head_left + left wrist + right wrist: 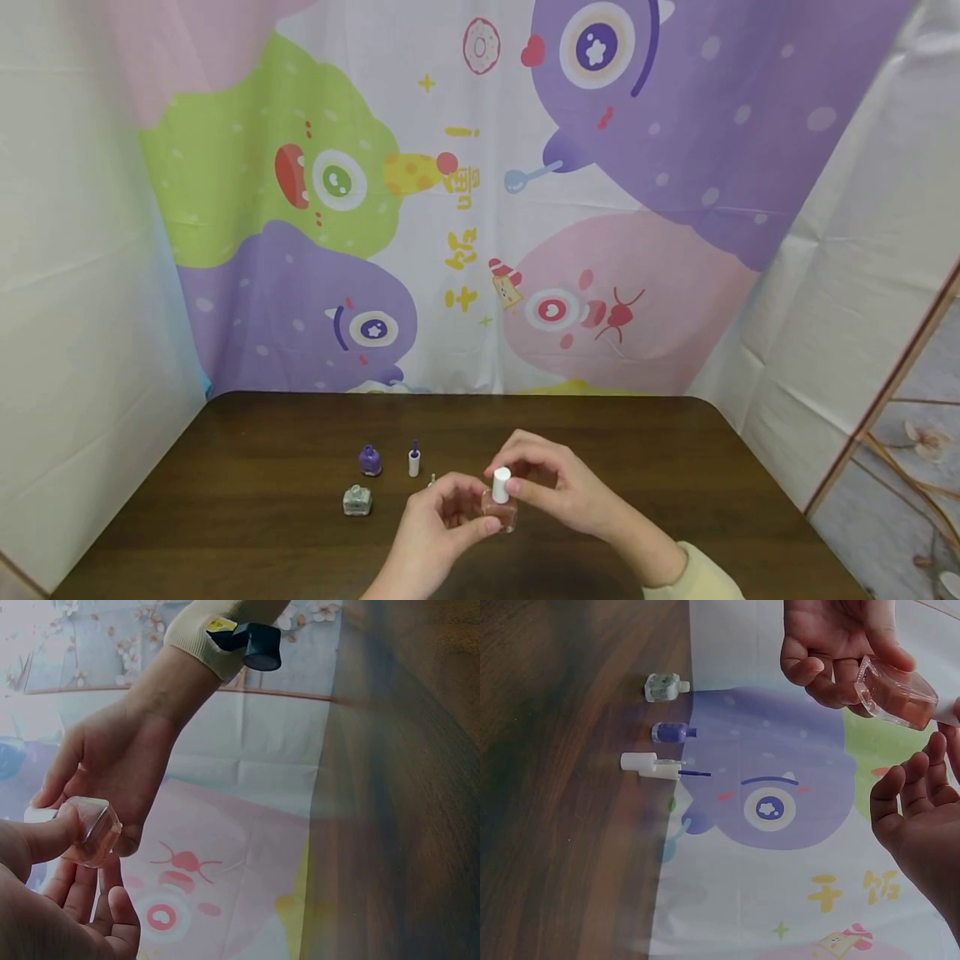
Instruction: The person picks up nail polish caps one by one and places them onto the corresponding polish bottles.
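Head view: left hand (pixel 441 518) is gripping the brown nail-polish bottle (pixel 501 510), apparently steadying it while right hand (pixel 561 485) is pinching its white cap (pixel 501 485).

yellow characters (pixel 461 248) reading "干饭", then a third unclear one and "!", run sideways up the cloth backdrop (pixel 495 225).

Pale brush (pixel 432 480): all but its tip hidden behind the left hand (pixel 441 515), at eleven o'clock, head view.
Right hand (pixel 924 814): fingers cut off near three o'clock, right wrist view.
Table (pixel 427 787): blurred toward three o'clock, left wrist view.
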The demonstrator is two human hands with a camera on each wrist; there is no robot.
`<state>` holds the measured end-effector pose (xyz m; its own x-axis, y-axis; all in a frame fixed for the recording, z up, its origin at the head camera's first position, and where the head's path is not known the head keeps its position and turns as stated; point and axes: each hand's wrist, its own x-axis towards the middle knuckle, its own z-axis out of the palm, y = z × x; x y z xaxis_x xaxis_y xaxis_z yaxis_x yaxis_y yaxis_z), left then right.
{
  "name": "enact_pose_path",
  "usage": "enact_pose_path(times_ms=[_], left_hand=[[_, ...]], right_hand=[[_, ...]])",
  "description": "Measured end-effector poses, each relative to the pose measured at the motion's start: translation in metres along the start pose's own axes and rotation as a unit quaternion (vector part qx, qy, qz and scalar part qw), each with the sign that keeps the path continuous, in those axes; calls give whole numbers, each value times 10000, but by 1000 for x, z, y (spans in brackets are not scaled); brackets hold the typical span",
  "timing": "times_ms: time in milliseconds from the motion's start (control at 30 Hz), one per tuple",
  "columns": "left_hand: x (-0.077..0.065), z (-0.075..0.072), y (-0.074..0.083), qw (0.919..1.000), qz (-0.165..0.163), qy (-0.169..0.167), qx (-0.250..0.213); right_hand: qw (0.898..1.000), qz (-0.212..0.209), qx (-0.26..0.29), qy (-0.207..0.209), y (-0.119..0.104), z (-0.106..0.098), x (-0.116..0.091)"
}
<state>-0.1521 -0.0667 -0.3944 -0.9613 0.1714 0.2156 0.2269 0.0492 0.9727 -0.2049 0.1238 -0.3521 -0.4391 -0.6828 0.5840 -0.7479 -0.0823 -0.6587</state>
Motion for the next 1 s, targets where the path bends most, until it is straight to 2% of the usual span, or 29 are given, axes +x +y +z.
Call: enact_pose_path(times_ms=[267,1000], left_hand=[[0,1,1,10000,-37,26,32],[-1,4,4,9998,-19,137,145]], right_hand=[[9999,45,-44,95,16,0,-5],[9985,438,-34,325,15,3,-3]])
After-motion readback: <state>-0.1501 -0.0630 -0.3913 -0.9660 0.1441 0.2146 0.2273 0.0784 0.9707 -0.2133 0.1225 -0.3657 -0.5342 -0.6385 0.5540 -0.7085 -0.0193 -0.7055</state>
